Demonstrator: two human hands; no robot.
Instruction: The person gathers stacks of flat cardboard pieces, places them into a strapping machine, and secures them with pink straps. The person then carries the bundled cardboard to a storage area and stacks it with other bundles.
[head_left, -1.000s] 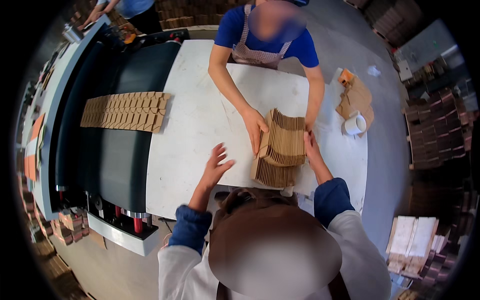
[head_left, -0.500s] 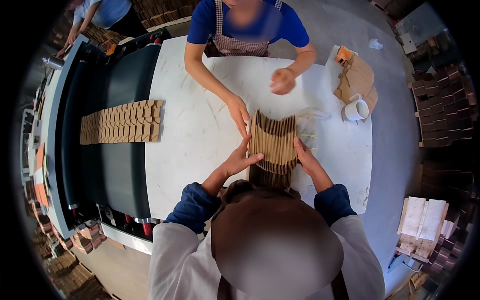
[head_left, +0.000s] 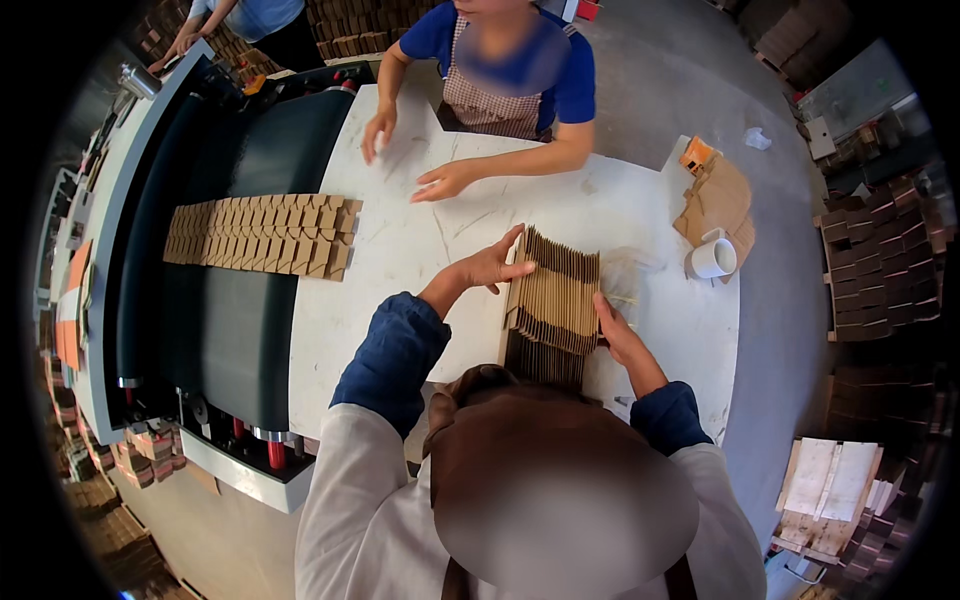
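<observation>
A stack of folded brown cardboard pieces (head_left: 562, 300) stands on edge in front of me, packed tightly side by side. My left hand (head_left: 488, 268) presses its far left side, thumb over the top edge and fingers along the side. On the right side, lower down, my right hand (head_left: 622, 338) grips it, with some fingers hidden behind the cardboard. Nearer to me, more dark-edged cardboard (head_left: 545, 362) shows just beyond my cap. Across the table, a co-worker's two hands are apart from the stack; one hand (head_left: 446, 181) hovers above the white tabletop.
The white table (head_left: 400, 300) carries a white mug (head_left: 711, 258), a torn cardboard sheet (head_left: 722, 205) and an orange packet (head_left: 696, 154) at right. Clear plastic (head_left: 628, 272) lies beside the stack. Leftward, a dark conveyor belt (head_left: 250, 335) bears a row of overlapping cardboard pieces (head_left: 262, 235).
My left hand has slid away from me along the stack's left side. The co-worker's hand has left the stack and drawn back leftward. The view has turned slightly; the cardboard row moved rightward.
</observation>
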